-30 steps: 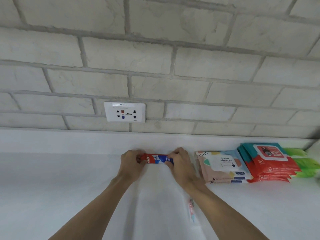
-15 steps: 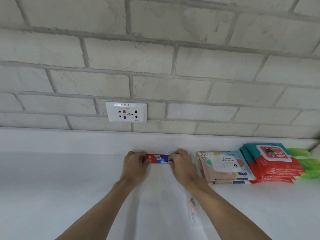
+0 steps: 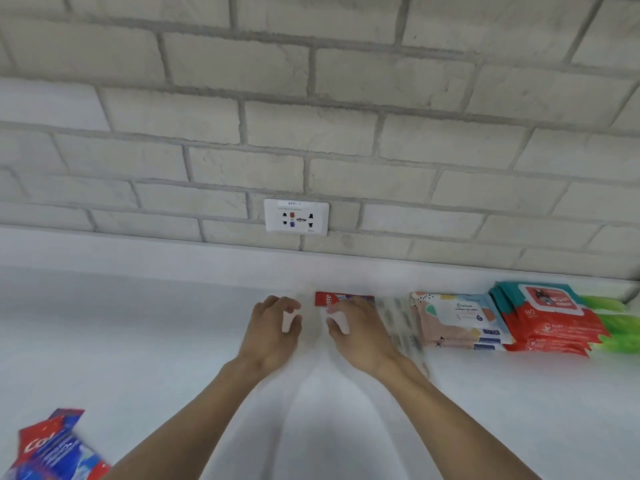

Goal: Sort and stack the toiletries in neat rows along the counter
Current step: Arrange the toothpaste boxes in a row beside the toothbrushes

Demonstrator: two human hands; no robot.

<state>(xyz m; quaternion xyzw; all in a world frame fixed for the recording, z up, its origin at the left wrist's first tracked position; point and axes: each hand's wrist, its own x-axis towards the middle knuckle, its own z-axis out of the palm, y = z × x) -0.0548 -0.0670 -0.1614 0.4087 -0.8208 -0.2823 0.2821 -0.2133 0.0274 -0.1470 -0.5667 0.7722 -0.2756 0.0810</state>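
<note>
**Red toothpaste box (image 3: 344,299) at the counter's back edge**

It lies flat at centre frame, against the rear upstand of the white counter (image 3: 138,341). The right hand (image 3: 360,332) covers its lower right edge with bent fingers; blur hides whether they pinch it. The left hand (image 3: 273,327) sits just left of the box, curled and apart from it, its grip unclear. To the right lie clear packets (image 3: 398,323), pastel wipes (image 3: 457,320) and red wipes (image 3: 550,323). More toothpaste cartons (image 3: 52,448) show at lower left.
</note>
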